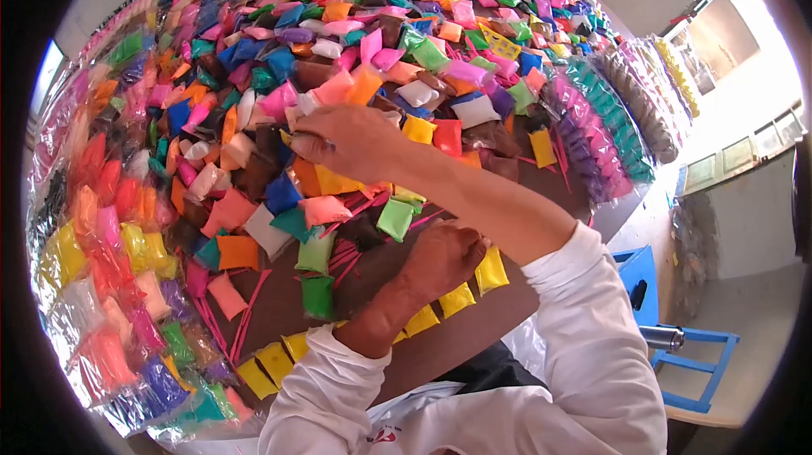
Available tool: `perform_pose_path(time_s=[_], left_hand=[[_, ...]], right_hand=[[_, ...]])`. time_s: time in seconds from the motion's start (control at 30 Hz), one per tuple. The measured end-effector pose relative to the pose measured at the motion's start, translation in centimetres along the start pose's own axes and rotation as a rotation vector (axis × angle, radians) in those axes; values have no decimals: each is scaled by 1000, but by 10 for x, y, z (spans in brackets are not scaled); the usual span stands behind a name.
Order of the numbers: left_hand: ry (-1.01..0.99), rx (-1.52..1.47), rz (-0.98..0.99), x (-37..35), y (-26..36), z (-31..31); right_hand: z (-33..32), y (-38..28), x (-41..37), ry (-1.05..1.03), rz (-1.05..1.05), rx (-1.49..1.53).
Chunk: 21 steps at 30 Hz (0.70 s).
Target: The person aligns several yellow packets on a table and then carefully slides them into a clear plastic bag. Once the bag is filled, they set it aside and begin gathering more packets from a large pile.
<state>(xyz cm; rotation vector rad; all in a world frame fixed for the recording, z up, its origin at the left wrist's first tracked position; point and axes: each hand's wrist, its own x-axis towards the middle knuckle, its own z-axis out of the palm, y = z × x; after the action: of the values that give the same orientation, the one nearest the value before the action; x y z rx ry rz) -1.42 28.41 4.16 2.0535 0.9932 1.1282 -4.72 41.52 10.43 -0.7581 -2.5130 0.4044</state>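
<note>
My right hand reaches across to the left into a heap of small pillow-shaped coloured packets. Its fingers are curled down among them, and a bit of yellow shows at the fingertips; what they grip is mostly hidden. Nearer my body, my left hand is closed, its fingers bent inward over the brown table. Whatever it may hold cannot be seen. A row of yellow packets runs along the near table edge, passing behind my left forearm. A light green packet lies just beyond that hand.
Thin pink sticks lie loose on the table. Clear bags of sorted packets line the left side and the right side. At the right are a blue stool-like frame and a metal flask.
</note>
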Motion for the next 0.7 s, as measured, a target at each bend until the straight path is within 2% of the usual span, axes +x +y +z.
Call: perform_pose_path(time_s=[0.07, 0.1, 0.17, 0.23, 0.3, 0.37, 0.47, 0.57, 0.67, 0.7], left_hand=[[-72, -4, -123, 1, 5, -5], [-107, -6, -187, 1, 7, -7], [-39, -32, -129, 2, 9, -6], [-12, -43, -101, 2, 10, -6], [-13, -34, -102, 2, 11, -8], [-7, -40, -107, 3, 11, -9], [-9, -34, -108, 3, 13, -9], [-13, -6, -91, 3, 11, -6], [11, 20, -83, -1, 8, -2], [24, 25, -82, -1, 7, -1]], right_hand=[[-30, 17, 2, -133, 128, 162], [-45, 24, 0, 128, 41, 43], [-52, 88, 1, 458, -145, -410], [-55, 163, -23, 411, -116, -585], [-76, 196, -47, 279, 108, -169], [-91, 221, -60, 266, 406, -157], [-116, 233, -65, 218, 568, -248], [-119, 243, -50, 431, 440, -314], [-114, 234, -7, 348, 477, -199], [-119, 212, 11, 252, 515, -198]])
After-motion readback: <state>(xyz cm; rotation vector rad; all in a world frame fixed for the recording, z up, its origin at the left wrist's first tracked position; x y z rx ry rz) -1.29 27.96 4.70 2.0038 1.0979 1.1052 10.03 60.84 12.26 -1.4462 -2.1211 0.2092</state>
